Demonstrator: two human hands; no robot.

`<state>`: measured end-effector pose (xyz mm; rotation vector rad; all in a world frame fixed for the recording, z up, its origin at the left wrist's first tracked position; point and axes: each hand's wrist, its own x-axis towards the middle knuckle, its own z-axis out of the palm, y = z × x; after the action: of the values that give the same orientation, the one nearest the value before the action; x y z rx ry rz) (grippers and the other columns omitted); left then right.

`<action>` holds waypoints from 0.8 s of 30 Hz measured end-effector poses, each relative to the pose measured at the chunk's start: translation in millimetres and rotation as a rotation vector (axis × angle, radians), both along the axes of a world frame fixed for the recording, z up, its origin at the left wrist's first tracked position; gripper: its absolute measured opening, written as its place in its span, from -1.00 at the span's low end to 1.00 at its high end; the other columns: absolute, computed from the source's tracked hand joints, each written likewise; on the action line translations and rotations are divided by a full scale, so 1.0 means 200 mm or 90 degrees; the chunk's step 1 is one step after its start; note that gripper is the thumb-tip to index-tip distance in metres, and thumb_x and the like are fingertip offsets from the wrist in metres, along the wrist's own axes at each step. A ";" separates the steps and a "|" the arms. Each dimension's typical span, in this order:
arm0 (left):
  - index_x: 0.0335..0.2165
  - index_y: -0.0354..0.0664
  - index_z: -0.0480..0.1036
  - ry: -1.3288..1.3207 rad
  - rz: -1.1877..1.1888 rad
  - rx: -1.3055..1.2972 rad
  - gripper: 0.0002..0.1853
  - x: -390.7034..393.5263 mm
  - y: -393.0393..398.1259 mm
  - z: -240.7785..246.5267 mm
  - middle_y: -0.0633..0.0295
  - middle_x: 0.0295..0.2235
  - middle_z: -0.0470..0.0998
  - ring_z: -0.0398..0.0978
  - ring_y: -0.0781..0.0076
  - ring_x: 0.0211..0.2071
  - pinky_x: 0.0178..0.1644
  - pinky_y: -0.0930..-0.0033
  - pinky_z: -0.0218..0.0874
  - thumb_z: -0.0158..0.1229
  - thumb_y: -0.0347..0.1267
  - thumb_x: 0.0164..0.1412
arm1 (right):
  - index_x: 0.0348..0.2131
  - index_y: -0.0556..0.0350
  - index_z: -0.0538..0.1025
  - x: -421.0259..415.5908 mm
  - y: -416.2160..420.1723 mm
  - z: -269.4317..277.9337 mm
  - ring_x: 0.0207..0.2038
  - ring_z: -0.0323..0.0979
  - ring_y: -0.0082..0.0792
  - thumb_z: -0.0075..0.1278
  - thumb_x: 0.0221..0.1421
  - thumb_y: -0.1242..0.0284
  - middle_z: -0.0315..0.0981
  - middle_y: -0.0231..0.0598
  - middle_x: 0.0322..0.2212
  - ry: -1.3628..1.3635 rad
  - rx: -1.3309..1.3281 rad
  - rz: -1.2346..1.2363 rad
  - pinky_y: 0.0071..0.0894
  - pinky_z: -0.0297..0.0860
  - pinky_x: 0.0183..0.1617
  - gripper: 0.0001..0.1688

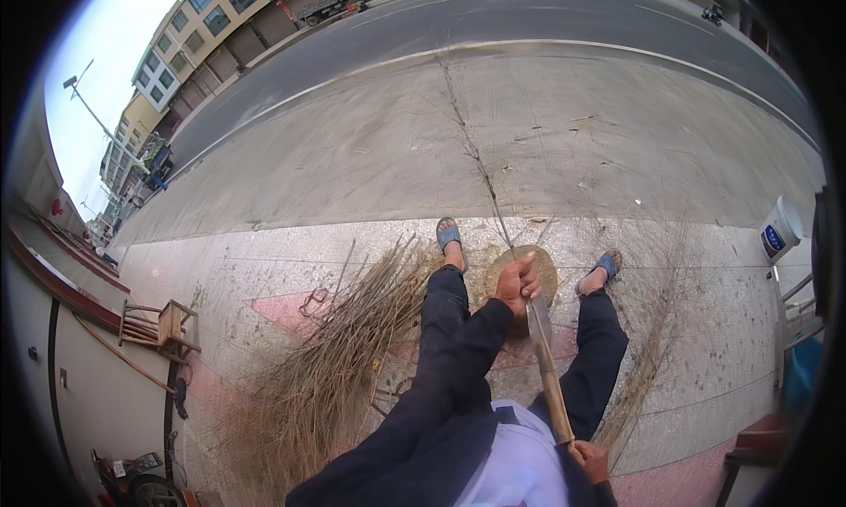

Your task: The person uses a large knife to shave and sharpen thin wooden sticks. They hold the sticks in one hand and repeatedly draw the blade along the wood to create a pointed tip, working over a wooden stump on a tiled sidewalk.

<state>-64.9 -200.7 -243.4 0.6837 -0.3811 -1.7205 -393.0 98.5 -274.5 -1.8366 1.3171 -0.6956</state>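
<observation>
My left hand is closed around a long thin dry branch, whose twiggy tip reaches away toward the road. Below that hand, a long metal blade slants back toward me, joined to a bamboo-like handle. A thin stem lies along the blade. Close to my right hip, my right hand is shut at the lower end of this handle; whether it also grips the stem is hidden. Under and beyond my left hand stands a round block, between my sandalled feet.
A large heap of dry twigs lies left of my legs. More fine brushwood spreads on the right. A wooden stool lies tipped at left, near a wheel. At right stands a white bucket. Beyond the pavement runs a road.
</observation>
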 end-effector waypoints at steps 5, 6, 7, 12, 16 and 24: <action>-0.69 0.07 0.04 0.041 -0.083 0.020 -0.48 -0.25 -0.07 -0.10 0.44 -0.80 -0.02 -0.01 0.55 -0.82 -0.64 0.37 -0.01 0.03 -0.09 0.32 | -0.38 0.24 0.59 0.11 0.08 -0.01 -0.61 0.41 -0.48 -0.02 0.15 0.45 0.45 -0.27 -0.66 -0.076 0.117 -0.196 -0.45 0.33 -0.48 -0.79; -0.68 0.07 0.04 0.051 -0.134 0.027 -0.48 -0.31 -0.06 -0.13 0.44 -0.80 -0.02 -0.01 0.55 -0.82 -0.64 0.38 -0.02 0.03 -0.09 0.32 | -0.37 0.24 0.59 0.11 0.07 -0.06 -0.61 0.40 -0.49 -0.04 0.17 0.44 0.44 -0.28 -0.67 -0.108 0.131 -0.183 -0.46 0.32 -0.48 -0.77; -0.68 0.07 0.05 0.059 -0.186 0.035 -0.48 -0.37 -0.05 -0.16 0.45 -0.80 -0.03 -0.02 0.55 -0.82 -0.64 0.38 -0.02 0.03 -0.09 0.32 | -0.36 0.24 0.59 0.13 0.08 -0.09 -0.61 0.39 -0.51 -0.05 0.19 0.43 0.44 -0.28 -0.67 -0.143 0.144 -0.171 -0.47 0.31 -0.48 -0.76; -0.41 -0.03 0.30 -0.163 -0.275 0.079 -0.72 -0.83 0.07 -0.22 0.40 -0.59 0.34 0.36 0.55 -0.61 -0.45 0.41 0.28 0.12 -0.13 0.29 | -0.36 0.28 0.56 0.11 0.09 0.00 -0.64 0.26 -0.63 -0.10 0.28 0.39 0.33 -0.40 -0.70 -0.194 0.189 -0.358 -0.57 0.20 -0.53 -0.69; -0.18 -0.21 0.35 -0.269 -0.390 -0.046 -0.74 -0.94 0.23 -0.33 0.29 -0.35 0.47 0.49 0.55 -0.41 -0.30 0.53 0.29 0.13 -0.28 0.29 | -0.30 0.21 0.54 0.04 0.15 -0.06 -0.67 0.17 -0.72 -0.08 0.32 0.36 0.21 -0.51 -0.72 -0.365 0.299 -0.519 -0.62 0.11 -0.63 -0.72; -0.19 -0.24 0.38 -0.402 -0.460 -0.033 -0.74 -0.78 0.41 -0.60 0.23 -0.44 0.49 0.49 0.52 -0.52 -0.45 0.54 0.30 0.17 -0.29 0.26 | -0.41 0.24 0.50 -0.19 0.38 -0.24 -0.64 0.36 -0.44 -0.10 0.29 0.41 0.30 -0.19 -0.70 -0.012 0.015 -0.665 -0.33 0.26 -0.54 -0.73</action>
<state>-221.0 -119.3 -362.5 1.1400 -1.2249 -2.1134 -431.6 175.4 -322.8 -1.0006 2.2433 -1.1864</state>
